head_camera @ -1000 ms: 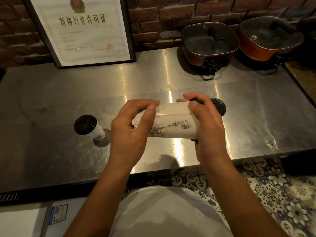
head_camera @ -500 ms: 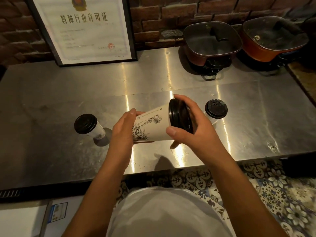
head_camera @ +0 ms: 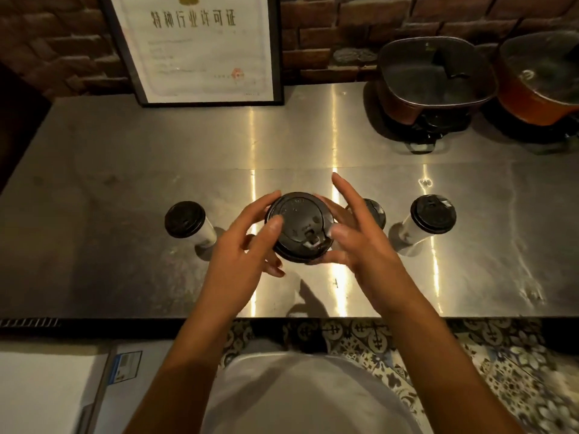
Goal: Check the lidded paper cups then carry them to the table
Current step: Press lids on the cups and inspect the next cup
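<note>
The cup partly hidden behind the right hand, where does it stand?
In the head view, that cup stands on the steel counter, right of centre, between the held cup and the rightmost cup, behind the right hand.

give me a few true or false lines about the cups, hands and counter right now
1. Both hands, the left hand and the right hand, are on the held cup. True.
2. The held cup's lid is off. False: its black lid faces the camera, seated on the cup.
3. A lidded cup stands on the steel counter to the left of the hands. True.
4. The cup at far right lies on its side. False: it stands upright with its lid on.
5. Two lidded pots, near pot and far pot, sit at the counter's back right. True.
</note>
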{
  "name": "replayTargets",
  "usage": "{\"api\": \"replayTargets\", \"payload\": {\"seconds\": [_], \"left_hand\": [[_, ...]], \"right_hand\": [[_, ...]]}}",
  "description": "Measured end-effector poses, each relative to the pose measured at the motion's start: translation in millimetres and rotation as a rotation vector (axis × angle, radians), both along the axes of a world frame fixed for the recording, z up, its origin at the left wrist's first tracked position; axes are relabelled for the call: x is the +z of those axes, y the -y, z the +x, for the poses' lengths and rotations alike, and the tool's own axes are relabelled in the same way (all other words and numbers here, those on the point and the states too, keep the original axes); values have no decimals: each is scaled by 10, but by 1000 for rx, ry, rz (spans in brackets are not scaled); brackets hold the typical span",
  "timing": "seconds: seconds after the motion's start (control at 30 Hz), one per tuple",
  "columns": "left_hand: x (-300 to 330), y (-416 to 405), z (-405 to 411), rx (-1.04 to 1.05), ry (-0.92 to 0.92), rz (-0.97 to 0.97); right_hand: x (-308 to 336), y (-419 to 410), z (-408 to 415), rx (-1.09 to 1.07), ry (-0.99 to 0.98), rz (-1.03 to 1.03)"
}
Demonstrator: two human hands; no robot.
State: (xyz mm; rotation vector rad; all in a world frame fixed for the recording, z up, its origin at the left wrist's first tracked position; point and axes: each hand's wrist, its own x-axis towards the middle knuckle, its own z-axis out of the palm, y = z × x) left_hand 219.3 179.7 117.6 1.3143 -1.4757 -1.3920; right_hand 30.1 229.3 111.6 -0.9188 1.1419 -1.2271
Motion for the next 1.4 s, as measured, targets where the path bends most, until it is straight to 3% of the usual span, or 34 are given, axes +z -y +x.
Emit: {"api": "replayTargets", "payload": {"seconds": [0.07,0.3,0.63,1.13,1.4], "left_hand": [[-114,71,74,33,-41,59],[-832,534,193,-90,42,204],[-1330,918,150,-196,120,240],[-1558,962,215,-270,173,196],[-1539,923,234,-234,84,252]], "right_hand": [[-100,119,67,-23,43,37],[-664,588,317,-154,-180,211],[-1306,859,444,-240,-315,299],[-1454,755,559,-196,-426,247],[-1444,766,595,-193,-428,269]]}}
